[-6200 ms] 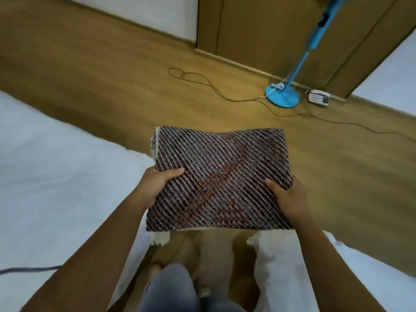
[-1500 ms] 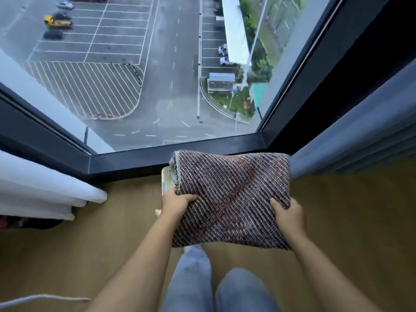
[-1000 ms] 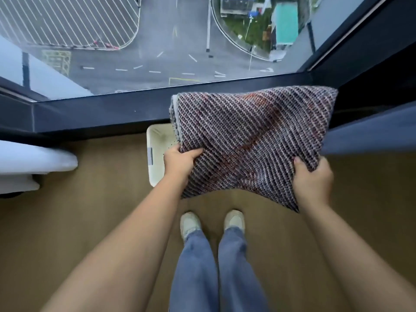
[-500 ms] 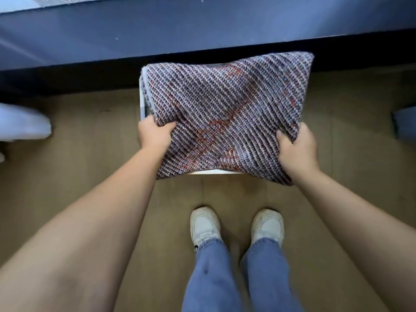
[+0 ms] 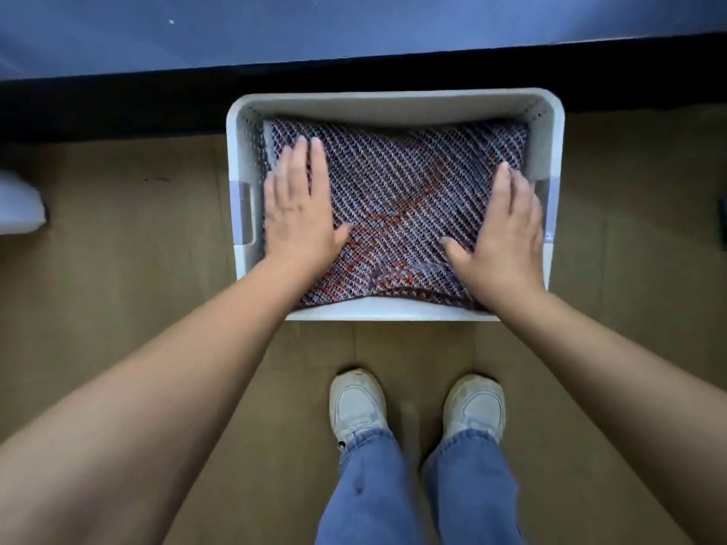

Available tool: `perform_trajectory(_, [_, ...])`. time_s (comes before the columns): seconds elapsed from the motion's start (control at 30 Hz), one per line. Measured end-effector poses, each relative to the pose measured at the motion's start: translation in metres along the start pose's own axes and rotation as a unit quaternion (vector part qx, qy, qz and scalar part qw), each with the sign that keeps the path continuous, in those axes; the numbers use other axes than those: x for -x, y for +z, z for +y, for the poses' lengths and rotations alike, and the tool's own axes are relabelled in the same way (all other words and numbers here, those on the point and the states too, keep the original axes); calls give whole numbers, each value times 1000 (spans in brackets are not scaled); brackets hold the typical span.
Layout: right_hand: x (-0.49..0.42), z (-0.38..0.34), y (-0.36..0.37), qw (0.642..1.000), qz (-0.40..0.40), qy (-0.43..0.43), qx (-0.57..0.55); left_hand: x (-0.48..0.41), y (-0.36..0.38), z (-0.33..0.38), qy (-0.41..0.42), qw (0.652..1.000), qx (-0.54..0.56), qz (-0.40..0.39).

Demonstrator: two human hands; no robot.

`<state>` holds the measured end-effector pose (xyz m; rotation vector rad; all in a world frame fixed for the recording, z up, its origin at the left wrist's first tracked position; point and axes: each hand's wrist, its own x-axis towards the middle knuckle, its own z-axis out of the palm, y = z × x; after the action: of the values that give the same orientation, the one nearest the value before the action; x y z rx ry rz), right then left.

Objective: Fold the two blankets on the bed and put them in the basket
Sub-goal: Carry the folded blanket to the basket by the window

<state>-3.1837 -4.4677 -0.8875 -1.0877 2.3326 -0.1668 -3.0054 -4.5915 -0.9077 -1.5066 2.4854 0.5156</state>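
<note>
- White plastic basket (image 5: 393,101), head view: on my remote feed it sits on the wood-look floor (image 5: 118,277), at 12 o'clock from the wearer's feet. Its far wall is close under a dark blue-grey ledge (image 5: 354,33).
- Inside it I see the folded blanket (image 5: 413,190), woven in dark, pale and red-orange diagonals. It lies flat and covers nearly the whole bottom. Its near edge, at 6 o'clock, is rumpled against the basket's near wall.
- The left hand (image 5: 301,216) lies palm-down on the blanket's 9 o'clock side, fingers straight and close together, thumb spread toward the middle. The fingertips are blurred on my screen.
- The right hand (image 5: 501,234) lies palm-down on the blanket's 3 o'clock side, fingers straight and together pointing to 12 o'clock, thumb splayed inward.
- A grey handle slot (image 5: 244,212) shows in the basket's 9 o'clock wall, just outside the left hand. A matching one sits in the 3 o'clock wall beside the right hand.
- Pale sneakers (image 5: 356,403) and blue jeans (image 5: 369,489) stand at 6 o'clock in the frame, near the basket but apart from it.
- A white object (image 5: 19,206) is cut off by the frame edge at 9 o'clock. I cannot tell what it is.
</note>
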Motion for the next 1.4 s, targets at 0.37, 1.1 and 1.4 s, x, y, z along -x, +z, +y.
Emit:
perform_trajectory(0.37, [-78, 35, 49, 888, -218, -133, 383, -33, 59, -50, 49, 933, -247, -259])
perform_trajectory(1.1, [111, -34, -162, 975, -140, -61, 160, 93, -167, 109, 131, 949, -149, -244])
perform_trajectory(1.4, [285, -19, -337, 994, 12, 86, 60, 209, -340, 243, 298, 926, -148, -177])
